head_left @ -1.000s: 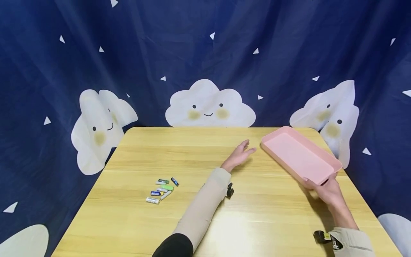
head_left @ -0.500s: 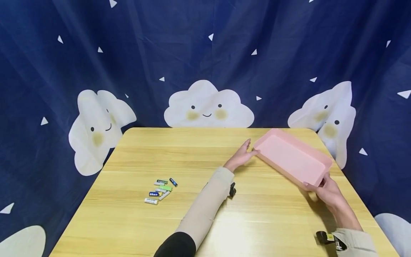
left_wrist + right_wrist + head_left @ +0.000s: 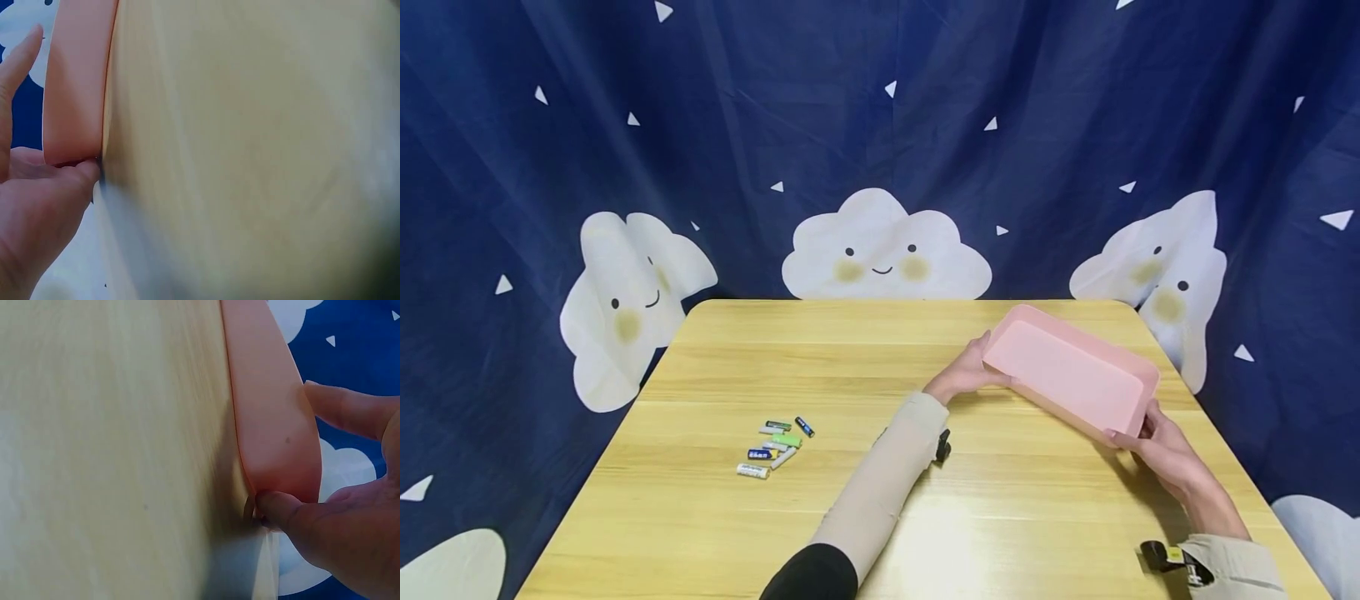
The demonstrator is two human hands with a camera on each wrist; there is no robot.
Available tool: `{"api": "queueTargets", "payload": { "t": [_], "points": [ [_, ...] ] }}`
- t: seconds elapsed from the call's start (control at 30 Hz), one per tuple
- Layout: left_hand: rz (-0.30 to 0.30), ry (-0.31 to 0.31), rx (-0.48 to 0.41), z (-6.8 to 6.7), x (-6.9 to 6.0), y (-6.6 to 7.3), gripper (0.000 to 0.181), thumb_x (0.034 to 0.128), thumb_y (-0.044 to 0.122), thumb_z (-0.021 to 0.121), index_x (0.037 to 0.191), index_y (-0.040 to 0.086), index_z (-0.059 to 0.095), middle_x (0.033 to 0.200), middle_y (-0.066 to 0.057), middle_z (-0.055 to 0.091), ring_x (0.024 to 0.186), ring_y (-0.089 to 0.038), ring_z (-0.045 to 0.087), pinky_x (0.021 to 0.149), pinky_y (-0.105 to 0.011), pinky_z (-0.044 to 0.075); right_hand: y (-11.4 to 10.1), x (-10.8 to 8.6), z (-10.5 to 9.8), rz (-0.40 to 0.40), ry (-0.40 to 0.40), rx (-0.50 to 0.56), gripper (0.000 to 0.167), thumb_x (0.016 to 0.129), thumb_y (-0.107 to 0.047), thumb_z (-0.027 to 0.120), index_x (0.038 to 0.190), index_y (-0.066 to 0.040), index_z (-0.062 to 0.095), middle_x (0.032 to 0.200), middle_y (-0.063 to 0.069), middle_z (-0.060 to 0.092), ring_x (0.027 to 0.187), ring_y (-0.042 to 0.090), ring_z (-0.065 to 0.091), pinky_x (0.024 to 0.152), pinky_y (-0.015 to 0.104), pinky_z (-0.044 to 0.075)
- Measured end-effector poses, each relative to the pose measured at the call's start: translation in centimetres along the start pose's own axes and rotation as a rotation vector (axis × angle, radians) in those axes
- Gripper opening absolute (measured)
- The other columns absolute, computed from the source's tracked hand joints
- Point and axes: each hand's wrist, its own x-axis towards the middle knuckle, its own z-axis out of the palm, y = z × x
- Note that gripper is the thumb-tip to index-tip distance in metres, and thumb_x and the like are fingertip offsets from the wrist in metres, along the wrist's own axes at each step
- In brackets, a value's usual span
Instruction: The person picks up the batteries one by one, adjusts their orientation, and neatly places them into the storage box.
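The tray [image 3: 1067, 375] is at the far right of the worktop [image 3: 865, 533], between the left hand [image 3: 964, 372] and the right hand [image 3: 1172, 458]. We see both hands' fingers clamped on it, one hand at each end. The wrist views show us fingertips at the lower edge of its corners, which the head view hides. Only the head view gives us the batteries [image 3: 787, 441], loosely grouped on the left, well apart from the tray. The tray's open side faces up, and its long axis slants from far left to near right. We cannot tell whether its underside touches the worktop.
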Motion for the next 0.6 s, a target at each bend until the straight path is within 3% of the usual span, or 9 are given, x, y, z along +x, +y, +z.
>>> {"api": "queueTargets", "payload": {
  "t": [0.13, 0.23, 0.33, 0.5, 0.6],
  "points": [
    [-0.001, 0.016, 0.068, -0.1, -0.2, 0.0, 0.117, 0.0823, 0.03, 0.088, 0.166, 0.005, 0.01, 0.172, -0.017, 0.017, 0.16, -0.028, 0.02, 0.13, -0.044, 0.021, -0.3, 0.0, 0.3, 0.048, 0.012, -0.033, 0.085, 0.093, -0.018, 0.077, 0.153, 0.007, 0.021, 0.142, 0.022, 0.046, 0.105, -0.018, 0.047, 0.085, 0.004, 0.039],
    [-0.003, 0.036, 0.097, -0.1, -0.2, -0.1, 0.116, 0.0815, 0.031, 0.089, 0.166, 0.004, 0.013, 0.17, -0.018, 0.022, 0.158, -0.029, 0.026, 0.129, -0.043, 0.024, -0.5, 0.0, 0.5, 0.062, 0.036, -0.06, 0.084, 0.09, -0.02, 0.08, 0.15, 0.005, 0.026, 0.14, 0.018, 0.049, 0.105, -0.016, 0.047, 0.085, 0.004, 0.038],
    [0.067, 0.049, 0.08, -0.2, 0.0, -0.2, 0.104, 0.08, 0.025, 0.091, 0.161, 0.002, 0.029, 0.159, -0.019, 0.04, 0.147, -0.028, 0.043, 0.125, -0.041, 0.033, -0.6, 0.0, 0.7, 0.039, 0.063, -0.088, 0.08, 0.088, -0.018, 0.083, 0.145, 0.005, 0.031, 0.133, 0.013, 0.054, 0.103, -0.013, 0.05, 0.084, 0.006, 0.04],
    [0.211, 0.045, 0.036, -0.7, 0.1, -0.3, 0.078, 0.0771, 0.012, 0.092, 0.144, 0.001, 0.053, 0.133, -0.022, 0.064, 0.123, -0.032, 0.062, 0.114, -0.039, 0.046, -0.7, 0.3, 1.2, 0.009, 0.079, -0.118, 0.082, 0.088, -0.016, 0.083, 0.146, 0.006, 0.029, 0.138, 0.025, 0.05, 0.103, -0.01, 0.05, 0.083, 0.007, 0.041],
    [0.201, 0.042, 0.044, -1.0, -0.1, -0.2, 0.077, 0.0766, 0.013, 0.092, 0.143, 0.001, 0.055, 0.132, -0.021, 0.065, 0.123, -0.034, 0.059, 0.113, -0.039, 0.045, -1.0, 0.4, 1.3, 0.017, 0.062, -0.132, 0.086, 0.088, -0.018, 0.082, 0.149, 0.006, 0.027, 0.142, 0.029, 0.048, 0.103, -0.008, 0.049, 0.083, 0.007, 0.04]
  ]
}}
